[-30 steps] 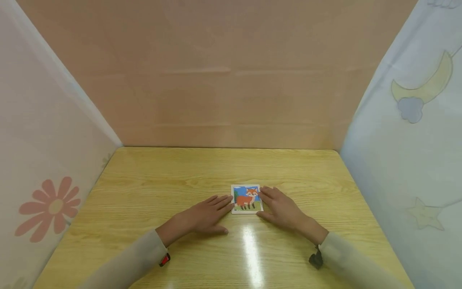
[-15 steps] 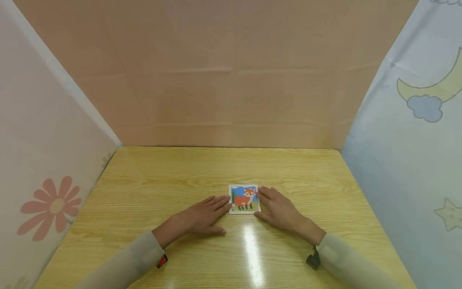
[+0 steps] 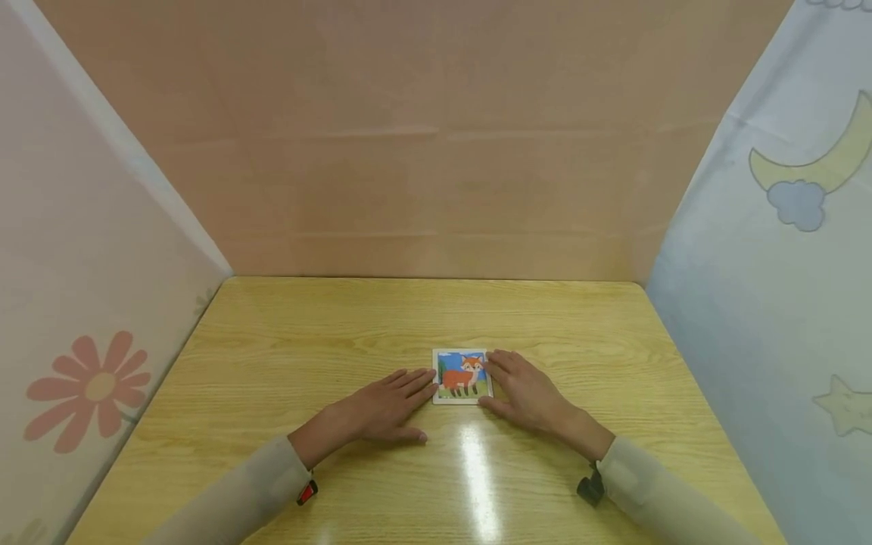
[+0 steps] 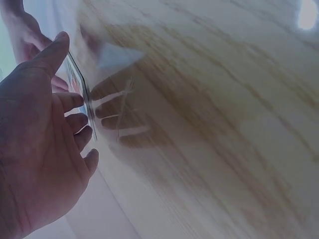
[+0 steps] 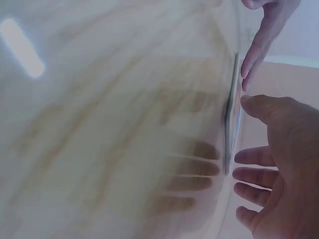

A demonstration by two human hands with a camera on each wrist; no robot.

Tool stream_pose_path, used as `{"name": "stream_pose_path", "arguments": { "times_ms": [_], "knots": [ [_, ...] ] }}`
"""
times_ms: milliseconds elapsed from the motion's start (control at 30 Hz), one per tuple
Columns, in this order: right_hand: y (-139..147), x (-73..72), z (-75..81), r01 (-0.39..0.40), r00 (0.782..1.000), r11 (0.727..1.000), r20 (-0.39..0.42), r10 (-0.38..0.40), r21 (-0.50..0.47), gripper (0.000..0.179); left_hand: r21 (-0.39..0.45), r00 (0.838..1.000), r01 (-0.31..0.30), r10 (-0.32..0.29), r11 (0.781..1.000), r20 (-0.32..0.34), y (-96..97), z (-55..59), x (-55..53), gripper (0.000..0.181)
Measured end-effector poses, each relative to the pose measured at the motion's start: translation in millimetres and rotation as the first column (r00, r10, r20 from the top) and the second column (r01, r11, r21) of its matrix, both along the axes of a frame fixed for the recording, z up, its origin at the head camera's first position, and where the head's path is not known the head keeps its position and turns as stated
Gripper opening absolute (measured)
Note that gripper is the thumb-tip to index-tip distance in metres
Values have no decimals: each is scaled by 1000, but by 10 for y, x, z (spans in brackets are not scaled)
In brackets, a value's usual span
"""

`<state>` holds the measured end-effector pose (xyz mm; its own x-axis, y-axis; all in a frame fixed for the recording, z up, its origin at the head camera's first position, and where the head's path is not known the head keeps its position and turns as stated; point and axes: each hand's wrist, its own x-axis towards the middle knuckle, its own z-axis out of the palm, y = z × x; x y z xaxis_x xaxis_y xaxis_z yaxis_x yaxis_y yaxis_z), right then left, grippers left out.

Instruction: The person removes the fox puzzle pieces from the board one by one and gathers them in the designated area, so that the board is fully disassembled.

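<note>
A small square picture puzzle [image 3: 462,376] with a white frame and an orange fox on it lies flat on the wooden table [image 3: 327,325]. At its left edge rest the fingertips of my left hand [image 3: 384,409], palm down with the thumb spread toward me. My right hand [image 3: 527,391] lies along the opposite side, its fingers and thumb touching the right edge. Seen from the left wrist, the puzzle [image 4: 79,79] shows edge-on beyond the left hand [image 4: 45,144]. The right wrist view has its thin dark edge [image 5: 231,114] beside the right hand [image 5: 284,164].
A brown sheet [image 3: 436,151] hangs behind the table's far edge. On the left stands a pale panel with a pink flower [image 3: 95,390]; on the right, another panel bears a yellow moon [image 3: 817,159]. A light reflection [image 3: 480,477] shines on the tabletop.
The head view has shifted slightly, so the side panels sit a little differently. Hands and puzzle keep the same places relative to each other.
</note>
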<state>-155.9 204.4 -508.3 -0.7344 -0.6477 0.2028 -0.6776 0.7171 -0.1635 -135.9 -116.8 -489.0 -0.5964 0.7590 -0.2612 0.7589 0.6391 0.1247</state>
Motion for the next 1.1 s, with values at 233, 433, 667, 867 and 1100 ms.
{"name": "stream_pose_path", "arguments": {
  "times_ms": [233, 433, 667, 867, 1100],
  "knots": [
    [-15, -132, 82, -1, 1000, 998, 16, 2, -58, 54, 35, 1000, 10, -10, 999, -3, 71, -12, 25, 87],
    [-49, -297, 123, -32, 998, 993, 47, 38, -116, 44, 37, 999, 26, -24, 999, -30, 163, -2, 52, 86],
    [-143, -485, 94, -70, 989, 983, 114, 90, -172, 38, 34, 997, 73, -73, 997, -22, 267, 6, 68, 89],
    [-234, -616, 67, -66, 970, 973, 215, 115, -222, 39, 26, 994, 102, -101, 994, -46, 306, -15, 66, 89],
    [-310, -722, 60, -85, 942, 954, 288, 170, -287, 36, 37, 995, 101, -101, 994, -12, 329, -13, 82, 87]
  ]
}}
